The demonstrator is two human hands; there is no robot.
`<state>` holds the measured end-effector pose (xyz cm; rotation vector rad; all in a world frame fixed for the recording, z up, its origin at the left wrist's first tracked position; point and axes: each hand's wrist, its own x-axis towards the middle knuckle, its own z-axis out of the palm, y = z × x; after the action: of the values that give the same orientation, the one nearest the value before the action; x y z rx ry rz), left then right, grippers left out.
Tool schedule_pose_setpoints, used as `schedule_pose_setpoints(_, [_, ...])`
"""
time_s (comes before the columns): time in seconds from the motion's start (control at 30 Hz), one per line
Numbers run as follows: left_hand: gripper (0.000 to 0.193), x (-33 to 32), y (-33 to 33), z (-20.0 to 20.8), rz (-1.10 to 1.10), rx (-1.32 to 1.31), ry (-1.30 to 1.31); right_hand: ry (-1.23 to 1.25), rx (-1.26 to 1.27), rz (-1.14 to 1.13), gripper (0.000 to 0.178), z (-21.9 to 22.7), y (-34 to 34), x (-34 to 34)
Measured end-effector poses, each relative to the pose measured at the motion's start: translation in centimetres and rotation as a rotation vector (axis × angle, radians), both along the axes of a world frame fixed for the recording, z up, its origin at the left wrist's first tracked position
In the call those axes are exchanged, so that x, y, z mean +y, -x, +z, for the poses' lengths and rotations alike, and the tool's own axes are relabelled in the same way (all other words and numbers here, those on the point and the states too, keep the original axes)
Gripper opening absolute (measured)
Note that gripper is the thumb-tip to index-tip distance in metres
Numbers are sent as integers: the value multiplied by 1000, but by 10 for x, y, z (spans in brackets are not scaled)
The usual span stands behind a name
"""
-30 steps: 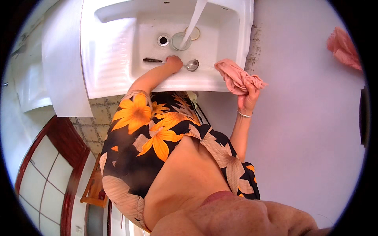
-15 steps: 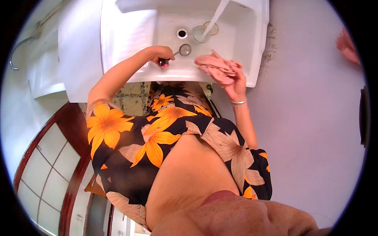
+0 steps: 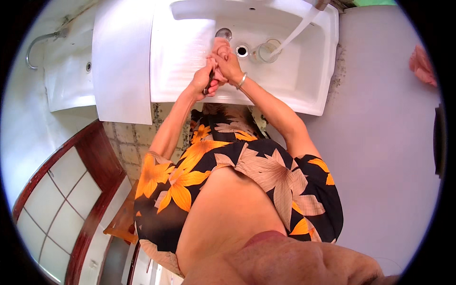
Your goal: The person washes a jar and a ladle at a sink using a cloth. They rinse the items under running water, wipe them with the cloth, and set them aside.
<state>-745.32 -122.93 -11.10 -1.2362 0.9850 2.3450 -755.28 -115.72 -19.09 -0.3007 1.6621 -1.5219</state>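
Observation:
Over the left part of the white sink [image 3: 304,85], my left hand [image 3: 202,81] is closed around the dark handle of a small metal ladle [image 3: 223,33]. Its round bowl points away from me. My right hand [image 3: 231,69] grips a pink cloth [image 3: 221,46], which wraps the ladle's shaft and hides most of it. Both hands are close together, almost touching. To their right, a clear glass [image 3: 261,53] sits on the sink bottom beside the drain hole [image 3: 242,51], with a stream of water [image 3: 297,33] running down to it.
A white panel [image 3: 122,66] stands left of the sink, and a second basin with a curved tap [image 3: 35,50] lies beyond it. Another pink cloth [image 3: 422,66] is at the far right. A red-framed door [image 3: 61,199] is at lower left.
My right hand has brought the pink cloth left onto the ladle, now wrapped around its shaft. The ladle's bowl has swung to point away from me. The view has shifted slightly.

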Motion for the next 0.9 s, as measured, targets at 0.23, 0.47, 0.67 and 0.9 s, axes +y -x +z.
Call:
schedule_pose_setpoints(0.23, [66, -3, -4, 0, -32, -9, 2, -28, -36, -24, 34, -13, 28, -19])
schedule_pose_setpoints(0.47, [78, -22, 9, -13, -166, 56, 261, -213, 245, 265, 26, 40, -5, 3])
schedule_pose_setpoints(0.67, [57, -30, 11, -27, -376, 251, 1418, -206, 777, 173, 27, 42, -4, -14])
schedule_pose_setpoints(0.9, [38, -23, -27, 23, -697, -224, 1353, -15, 460, -213, 31, -1, 77, 2])
